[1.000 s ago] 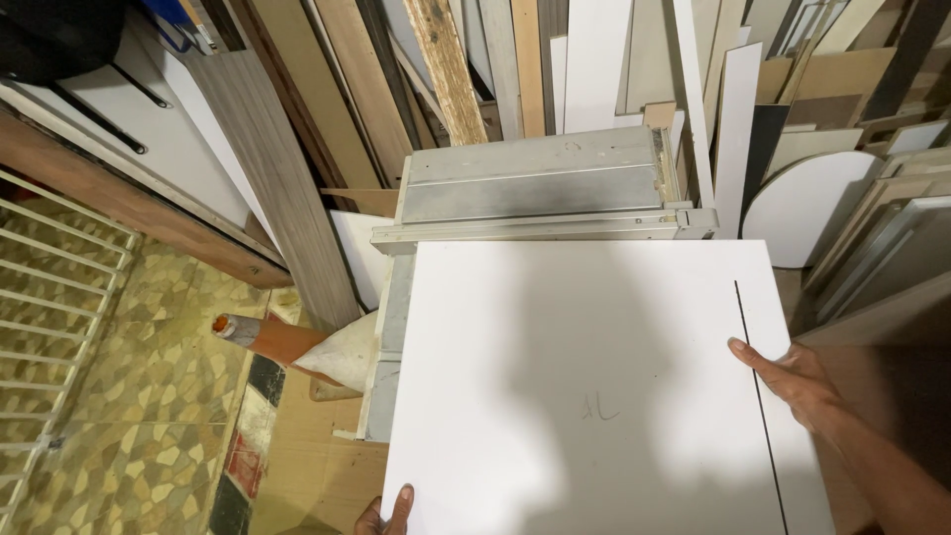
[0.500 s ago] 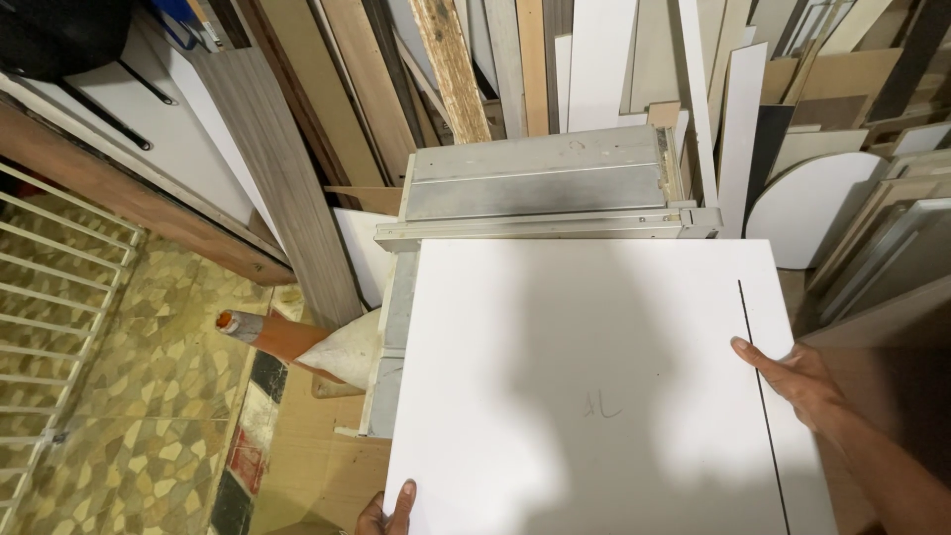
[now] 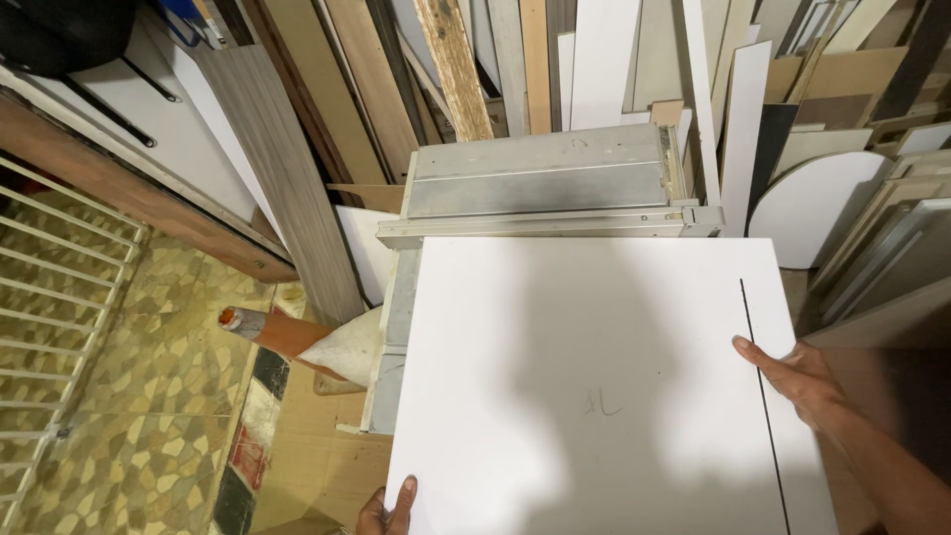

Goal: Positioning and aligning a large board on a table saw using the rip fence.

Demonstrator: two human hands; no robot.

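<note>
A large white board (image 3: 594, 386) lies flat on a grey metal saw table (image 3: 540, 183). A thin dark cut line (image 3: 758, 386) runs along the board near its right edge. My right hand (image 3: 792, 376) rests flat on the board's right side, fingers across that line. My left hand (image 3: 386, 510) grips the board's near left corner, thumb and finger on top. A faint pencil mark sits at the board's middle.
Many wooden boards and white panels (image 3: 594, 69) lean against the wall behind the saw table. A round white panel (image 3: 817, 203) stands at the right. A white sack (image 3: 347, 347) and an orange tube (image 3: 267, 332) lie on the patterned floor at left, beside a white metal grille (image 3: 50, 317).
The white board has slid slightly away from me along the saw table, and both hands moved with it. The cut line reaches a little further down the board.
</note>
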